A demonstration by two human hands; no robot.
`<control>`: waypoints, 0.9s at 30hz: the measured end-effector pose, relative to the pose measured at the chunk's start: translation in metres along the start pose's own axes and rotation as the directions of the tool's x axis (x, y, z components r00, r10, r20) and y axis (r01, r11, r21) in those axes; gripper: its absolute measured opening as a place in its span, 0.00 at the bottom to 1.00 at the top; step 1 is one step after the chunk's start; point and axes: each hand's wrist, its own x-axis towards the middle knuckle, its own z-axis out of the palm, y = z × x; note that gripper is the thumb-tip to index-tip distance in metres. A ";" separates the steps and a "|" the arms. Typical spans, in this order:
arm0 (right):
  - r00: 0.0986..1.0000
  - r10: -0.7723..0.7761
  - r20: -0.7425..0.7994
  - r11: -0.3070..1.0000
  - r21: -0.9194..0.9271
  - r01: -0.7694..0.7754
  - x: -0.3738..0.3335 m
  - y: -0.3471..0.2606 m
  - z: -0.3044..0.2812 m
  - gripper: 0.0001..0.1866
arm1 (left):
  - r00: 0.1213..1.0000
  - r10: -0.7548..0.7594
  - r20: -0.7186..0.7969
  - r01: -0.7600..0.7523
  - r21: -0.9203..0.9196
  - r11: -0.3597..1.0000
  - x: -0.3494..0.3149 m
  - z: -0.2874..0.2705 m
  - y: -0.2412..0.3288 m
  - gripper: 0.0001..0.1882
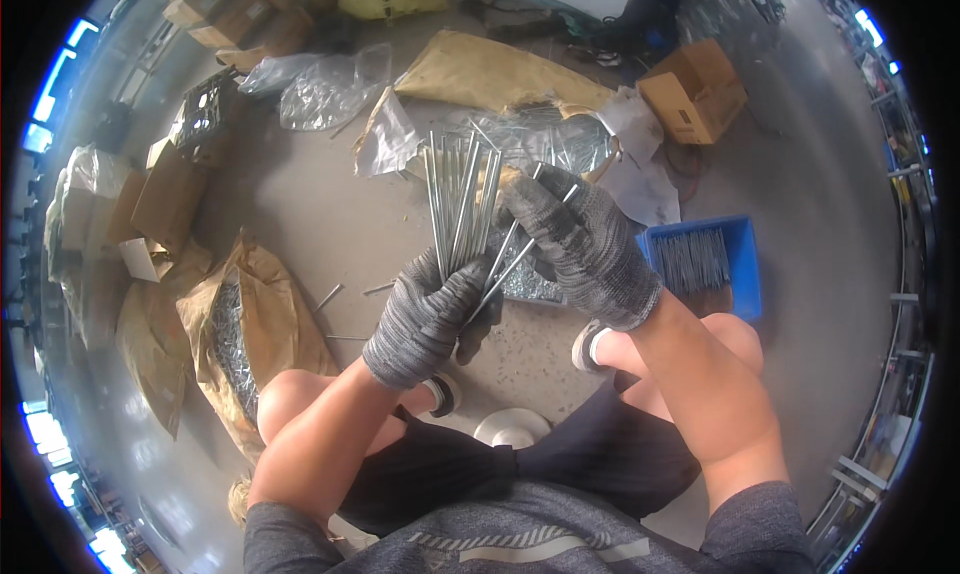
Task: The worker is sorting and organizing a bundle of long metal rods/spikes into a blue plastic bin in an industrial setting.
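Both of my hands wear grey knitted gloves. My left hand (432, 309) is closed round a bundle of thin metal rods (462, 199), which stand up out of the fist and fan slightly apart at the top. Close beside it on the right, my right hand (585, 239) has its fingers bent round a couple of loose rods (520, 256). These slant down toward the left hand, their lower ends near its fingers. The right hand's fingertips are partly hidden behind the hand.
At the right, a blue bin (745, 264) holds many rods. Ahead lies a torn paper sack (480, 69) with rods spilling out, beside an open cardboard box (692, 94). Another opened sack (275, 314) of metal pieces lies left. Loose rods are on the floor (350, 234).
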 end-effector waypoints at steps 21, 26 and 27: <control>0.907 0.403 0.124 0.835 0.357 -0.419 0.005 -0.008 -0.045 0.11 | 0.992 0.041 -0.122 -0.029 0.094 0.995 -0.002 -0.002 -0.004 0.14; 0.900 0.417 0.125 0.861 0.264 -0.435 0.010 -0.010 -0.047 0.11 | 0.993 0.024 -0.117 -0.014 0.084 0.996 -0.005 -0.002 -0.004 0.16; 0.905 0.401 0.139 0.850 0.311 -0.424 0.010 -0.007 -0.048 0.11 | 0.993 0.022 -0.119 -0.009 0.110 0.994 -0.006 -0.002 -0.003 0.17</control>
